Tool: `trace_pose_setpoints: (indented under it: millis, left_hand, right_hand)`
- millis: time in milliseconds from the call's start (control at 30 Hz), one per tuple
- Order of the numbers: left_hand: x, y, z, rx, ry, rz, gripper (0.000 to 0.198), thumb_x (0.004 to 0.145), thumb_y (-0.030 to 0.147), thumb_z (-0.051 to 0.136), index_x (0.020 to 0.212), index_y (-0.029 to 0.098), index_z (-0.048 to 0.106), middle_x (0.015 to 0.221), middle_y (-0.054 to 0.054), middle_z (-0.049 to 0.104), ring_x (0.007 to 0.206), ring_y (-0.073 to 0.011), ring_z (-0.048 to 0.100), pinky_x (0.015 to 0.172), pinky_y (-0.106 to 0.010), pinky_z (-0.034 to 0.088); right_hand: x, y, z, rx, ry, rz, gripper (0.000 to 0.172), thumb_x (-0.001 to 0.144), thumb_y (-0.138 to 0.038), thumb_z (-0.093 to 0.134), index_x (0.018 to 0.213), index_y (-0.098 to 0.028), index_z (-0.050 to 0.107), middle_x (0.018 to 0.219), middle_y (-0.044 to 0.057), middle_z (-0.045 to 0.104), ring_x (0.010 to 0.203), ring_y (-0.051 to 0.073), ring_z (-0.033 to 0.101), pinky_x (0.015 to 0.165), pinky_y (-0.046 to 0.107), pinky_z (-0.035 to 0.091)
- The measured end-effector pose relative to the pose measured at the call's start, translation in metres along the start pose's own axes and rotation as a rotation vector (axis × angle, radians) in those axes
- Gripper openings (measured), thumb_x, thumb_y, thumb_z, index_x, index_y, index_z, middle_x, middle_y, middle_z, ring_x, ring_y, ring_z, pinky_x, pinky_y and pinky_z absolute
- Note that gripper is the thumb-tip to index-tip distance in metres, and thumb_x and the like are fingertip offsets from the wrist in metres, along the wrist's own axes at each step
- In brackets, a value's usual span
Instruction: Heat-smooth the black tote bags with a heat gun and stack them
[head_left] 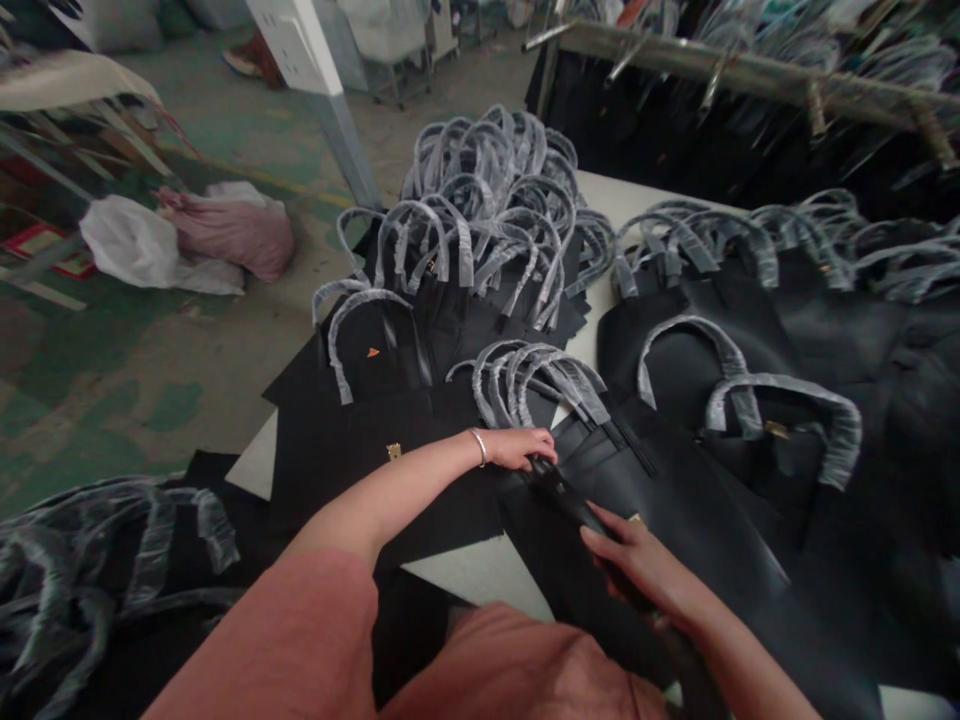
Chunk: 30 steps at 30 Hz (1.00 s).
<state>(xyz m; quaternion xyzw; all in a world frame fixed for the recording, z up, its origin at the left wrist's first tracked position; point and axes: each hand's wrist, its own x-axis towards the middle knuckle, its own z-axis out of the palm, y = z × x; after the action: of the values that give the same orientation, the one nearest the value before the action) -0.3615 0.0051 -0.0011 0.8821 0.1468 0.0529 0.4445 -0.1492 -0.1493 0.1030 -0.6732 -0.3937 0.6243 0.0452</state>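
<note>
A long black strip (564, 497), leather-like and partly blurred, runs from the middle of the table toward my body. The fingers of my left hand (523, 448) are closed on its far end, with a bracelet at the wrist. Closer to me, my right hand (628, 548) grips the same strip between thumb and fingers; part of its grip is hidden. Beneath both hands lie flat black bag panels (675, 500). Just beyond my left hand, a cluster of plastic-wrapped handles (525, 380) curves up from the panels.
Stacked bag panels with wrapped handles (480, 200) fill the table's far side. More handled panels lie at right (784, 400) and lower left (150, 540). A grey post (337, 130) rises behind the table. Sacks (232, 230) sit on the floor. A rack (720, 75) stands at back right.
</note>
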Motion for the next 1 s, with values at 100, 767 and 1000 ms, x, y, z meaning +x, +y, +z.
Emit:
trace_pose_setpoints:
  millis: [100,767,1000]
  left_hand:
    - [-0.001,0.001,0.000,-0.022,0.004,-0.010,0.044,0.070,-0.003,0.060,0.109,0.018,0.058,0.115,-0.007,0.050,0.089,-0.0158,0.054,0.083,-0.027,0.047]
    - [-0.001,0.014,0.003,0.053,0.074,-0.081,0.056,0.066,0.004,0.058,0.120,0.020,0.053,0.117,-0.008,0.050,0.095,-0.0193,0.054,0.088,-0.031,0.045]
    - [-0.002,0.026,0.009,0.115,0.111,-0.140,0.055,0.069,0.007,0.053,0.121,0.025,0.055,0.123,-0.005,0.047,0.116,-0.0212,0.048,0.104,-0.033,0.037]
  right_hand:
    - [-0.001,-0.004,-0.002,-0.026,-0.007,-0.017,0.059,0.089,-0.045,0.051,0.144,-0.026,0.039,0.065,-0.005,0.051,0.042,0.009,0.051,0.040,0.020,0.036]
    - [-0.027,0.031,-0.002,-0.060,0.173,-0.102,0.063,0.082,-0.038,0.058,0.141,-0.020,0.047,0.070,0.000,0.065,0.045,0.011,0.053,0.046,0.022,0.042]
    - [-0.028,0.036,-0.012,0.072,0.466,-0.245,0.063,0.082,-0.043,0.060,0.141,-0.024,0.048,0.077,0.000,0.066,0.052,0.011,0.056,0.051,0.023,0.045]
